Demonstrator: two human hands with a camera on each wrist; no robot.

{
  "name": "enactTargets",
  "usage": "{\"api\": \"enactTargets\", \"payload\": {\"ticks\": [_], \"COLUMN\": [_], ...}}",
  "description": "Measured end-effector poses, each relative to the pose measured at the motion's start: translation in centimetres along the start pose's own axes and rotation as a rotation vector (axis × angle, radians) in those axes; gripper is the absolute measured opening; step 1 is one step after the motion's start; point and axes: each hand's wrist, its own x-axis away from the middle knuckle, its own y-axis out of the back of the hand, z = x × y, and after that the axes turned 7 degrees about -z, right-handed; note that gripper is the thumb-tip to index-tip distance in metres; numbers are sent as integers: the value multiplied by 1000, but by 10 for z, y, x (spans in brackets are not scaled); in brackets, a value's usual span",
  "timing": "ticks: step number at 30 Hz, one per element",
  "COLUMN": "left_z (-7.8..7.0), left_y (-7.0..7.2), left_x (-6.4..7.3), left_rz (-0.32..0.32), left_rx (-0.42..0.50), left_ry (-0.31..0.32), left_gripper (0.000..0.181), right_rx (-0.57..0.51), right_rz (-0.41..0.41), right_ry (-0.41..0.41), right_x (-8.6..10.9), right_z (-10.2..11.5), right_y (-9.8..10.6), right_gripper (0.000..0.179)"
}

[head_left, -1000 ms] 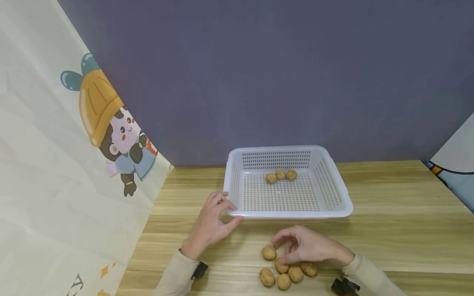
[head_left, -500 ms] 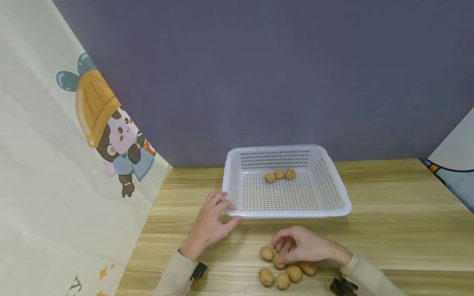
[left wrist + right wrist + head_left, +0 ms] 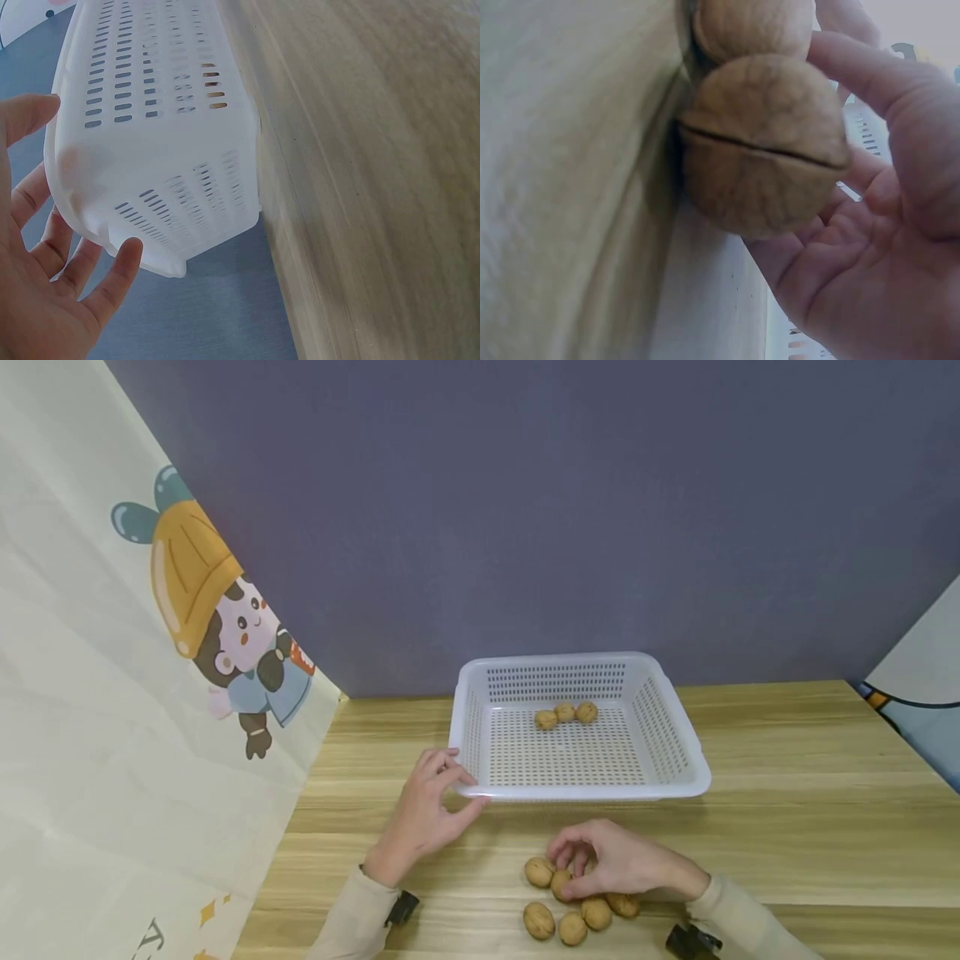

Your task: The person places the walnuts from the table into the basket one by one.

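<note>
In the head view, a white perforated plastic basket (image 3: 581, 792) stands at the table's back, with 3 walnuts (image 3: 566, 713) inside. My left hand (image 3: 423, 814) holds its near left corner, thumb outside the front rim and a fingertip over the inner side. The left wrist view shows the other fingers spread along the basket's (image 3: 127, 161) outer wall. In front of the basket, my right hand (image 3: 618, 860) pinches a walnut (image 3: 559, 885) between thumb and fingers, low at the tabletop. Several loose walnuts (image 3: 538, 921) lie about it. A cracked-seam walnut (image 3: 765, 146) partly covers the right wrist view.
A wooden table (image 3: 787, 827) lies under everything. A dark grey-blue panel (image 3: 525, 510) rises directly behind the basket. To the left hangs a white sheet (image 3: 75, 693) with a printed cartoon figure.
The walnut under my right fingers has shifted slightly up and left, against the walnut beside it. My left hand stays at the basket corner. The head view has drifted a little.
</note>
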Motion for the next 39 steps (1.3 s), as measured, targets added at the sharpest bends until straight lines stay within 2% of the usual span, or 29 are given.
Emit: {"api": "enactTargets", "payload": {"ticks": [9, 21, 33, 39], "left_z": [1, 1, 0, 0], "left_y": [1, 0, 1, 0], "left_x": [1, 1, 1, 1], "left_rz": [-1, 0, -1, 7], "left_rx": [3, 4, 3, -1], "left_ry": [-2, -1, -3, 1], "left_gripper": [24, 25, 24, 25], "right_rx": [9, -17, -56, -59], "right_rz": [-7, -34, -21, -27], "right_ry": [17, 17, 33, 80], "right_x": [0, 5, 4, 2], "right_z": [0, 7, 29, 42], "right_y": [4, 11, 18, 31], "right_gripper": [24, 31, 43, 34]}}
